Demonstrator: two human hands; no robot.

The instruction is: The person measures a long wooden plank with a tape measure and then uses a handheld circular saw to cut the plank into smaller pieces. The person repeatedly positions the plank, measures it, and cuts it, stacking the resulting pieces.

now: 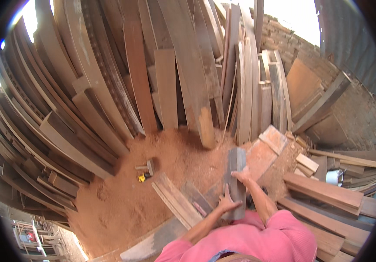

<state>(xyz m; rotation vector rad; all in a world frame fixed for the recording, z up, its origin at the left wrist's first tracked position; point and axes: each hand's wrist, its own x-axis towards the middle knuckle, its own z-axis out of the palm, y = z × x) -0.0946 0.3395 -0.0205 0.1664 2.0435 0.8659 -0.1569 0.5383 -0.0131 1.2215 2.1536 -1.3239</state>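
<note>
A thick grey wooden beam (236,163) stands tilted in front of me, its near end close to my pink shirt. My right hand (243,175) grips its right edge partway up. Lower down, my left hand (229,204) lies across the beam's face from the left side, thumb and fingers spread around it. Just left of the beam, a pale grooved board (177,201) rests at a slant. On the sawdust farther left are a yellow tape measure (142,177) and a small T-shaped wooden piece (150,167).
Tall planks (140,74) lean in a dense row along the far and left sides. Reddish sawdust (109,209) covers the ground. Stacked reddish timbers (323,192) lie at my right. A flat board (264,148) sits beyond the beam, near a brick wall (279,35).
</note>
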